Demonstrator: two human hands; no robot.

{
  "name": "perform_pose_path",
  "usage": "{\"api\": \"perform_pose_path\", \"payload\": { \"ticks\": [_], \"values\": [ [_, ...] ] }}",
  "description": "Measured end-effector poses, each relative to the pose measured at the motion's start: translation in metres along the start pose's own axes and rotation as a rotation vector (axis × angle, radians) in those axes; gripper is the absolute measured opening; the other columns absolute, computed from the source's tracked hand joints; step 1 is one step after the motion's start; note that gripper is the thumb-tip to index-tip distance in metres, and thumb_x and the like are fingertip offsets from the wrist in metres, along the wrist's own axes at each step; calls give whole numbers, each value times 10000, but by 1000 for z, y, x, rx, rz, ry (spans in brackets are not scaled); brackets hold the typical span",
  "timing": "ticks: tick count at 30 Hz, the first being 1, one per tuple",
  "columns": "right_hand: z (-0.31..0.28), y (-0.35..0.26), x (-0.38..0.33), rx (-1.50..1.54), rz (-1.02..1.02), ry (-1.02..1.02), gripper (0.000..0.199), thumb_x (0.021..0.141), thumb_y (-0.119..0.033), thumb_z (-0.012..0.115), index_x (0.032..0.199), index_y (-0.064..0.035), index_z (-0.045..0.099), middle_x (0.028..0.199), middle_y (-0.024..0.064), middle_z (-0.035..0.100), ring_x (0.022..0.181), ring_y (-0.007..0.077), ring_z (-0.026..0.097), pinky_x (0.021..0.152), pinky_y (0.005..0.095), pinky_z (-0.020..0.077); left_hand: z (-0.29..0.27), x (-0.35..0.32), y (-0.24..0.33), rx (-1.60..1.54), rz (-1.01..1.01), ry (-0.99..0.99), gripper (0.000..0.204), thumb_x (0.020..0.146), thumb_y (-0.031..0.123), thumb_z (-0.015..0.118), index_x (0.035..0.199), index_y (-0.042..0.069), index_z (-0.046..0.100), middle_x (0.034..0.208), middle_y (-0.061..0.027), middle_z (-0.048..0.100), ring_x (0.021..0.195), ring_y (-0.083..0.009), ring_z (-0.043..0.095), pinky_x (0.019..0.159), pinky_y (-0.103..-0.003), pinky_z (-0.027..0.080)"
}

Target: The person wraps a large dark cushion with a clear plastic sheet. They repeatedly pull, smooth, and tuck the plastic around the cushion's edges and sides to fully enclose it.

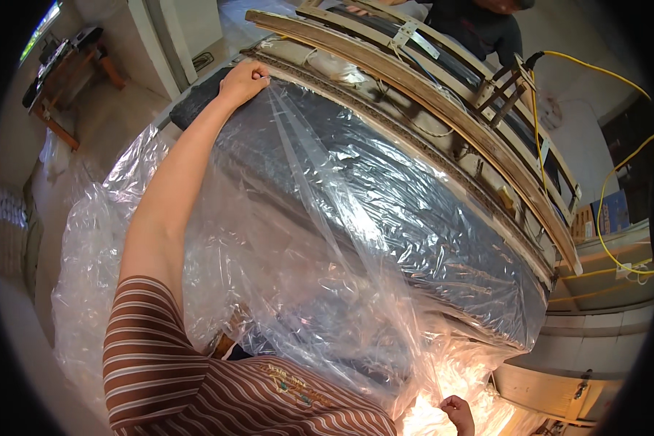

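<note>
- Left grip (245,84), a bare hand, has its fingertips together on the edge of the film at the far left end of the work; the right grip (458,416), low at the right, is curled closed and seems to pinch the same film near a bright glare.
- Large clear crinkled plastic sheet (87,240): it lies over the dark padded piece and hangs in loose folds at the left and toward the person. A tight crease runs from one grip toward the other — probably because the two hold it at widely separated points.
- Long dark-grey padded piece (407,211): it sits in front of the person, under the film, which likely shields its cover from dust and scuffs.
- Long pale wooden frame with metal brackets (432,93): it stands just beyond the padded piece, its back open to view; whether the two are joined, I cannot tell.
- Co-worker in a dark top (469,29): at the far side of the frame, opposite the person.
- Dark-topped surface with orange-brown wooden legs (110,71): well apart at the left, with equipment on it, perhaps set there to leave working room.
- Blue box (612,212): at the far right, beyond the frame.
- Thin yellow cable (596,67): looped at the right — away from the film.
</note>
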State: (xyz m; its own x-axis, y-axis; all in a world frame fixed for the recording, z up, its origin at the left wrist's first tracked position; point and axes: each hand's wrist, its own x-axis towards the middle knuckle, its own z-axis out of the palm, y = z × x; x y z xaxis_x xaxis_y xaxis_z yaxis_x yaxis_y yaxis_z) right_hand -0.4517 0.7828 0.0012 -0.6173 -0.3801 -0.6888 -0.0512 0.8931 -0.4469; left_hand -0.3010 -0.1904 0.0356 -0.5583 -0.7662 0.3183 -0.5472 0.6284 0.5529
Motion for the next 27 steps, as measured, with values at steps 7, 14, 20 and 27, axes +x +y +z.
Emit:
{"api": "perform_pose_path", "payload": {
  "ticks": [7,14,20,27],
  "values": [
    [0,-41,-16,302,7,124,31,870,-83,557,870,-91,587,776,-17,549,691,100,465,646,244,396,-12,-3,-3,-460,-159,-52,189,783,187,713,913,59,663,810,-9,640,760,-134,601,695,-277,468],
    [-5,-73,-28,769,33,174,101,884,-38,519,953,-102,557,848,8,560,671,112,463,618,233,384,-54,-27,41,-783,-409,-124,223,844,187,719,1033,108,630,859,36,629,766,-56,564,675,-205,445],
    [-8,-70,-21,826,-53,240,155,883,-55,554,1037,-66,566,908,12,555,793,123,493,729,259,417,-68,-34,24,-881,-467,-252,203,872,255,711,1031,180,611,863,91,588,748,-22,527,690,-195,441],
    [-10,-27,-11,394,-182,278,260,889,-94,577,1140,-37,542,925,25,551,845,136,495,806,300,427,-74,-40,12,-928,-420,-81,184,869,264,709,1016,177,640,831,88,572,728,-26,520,668,-196,434]
  ]
}}
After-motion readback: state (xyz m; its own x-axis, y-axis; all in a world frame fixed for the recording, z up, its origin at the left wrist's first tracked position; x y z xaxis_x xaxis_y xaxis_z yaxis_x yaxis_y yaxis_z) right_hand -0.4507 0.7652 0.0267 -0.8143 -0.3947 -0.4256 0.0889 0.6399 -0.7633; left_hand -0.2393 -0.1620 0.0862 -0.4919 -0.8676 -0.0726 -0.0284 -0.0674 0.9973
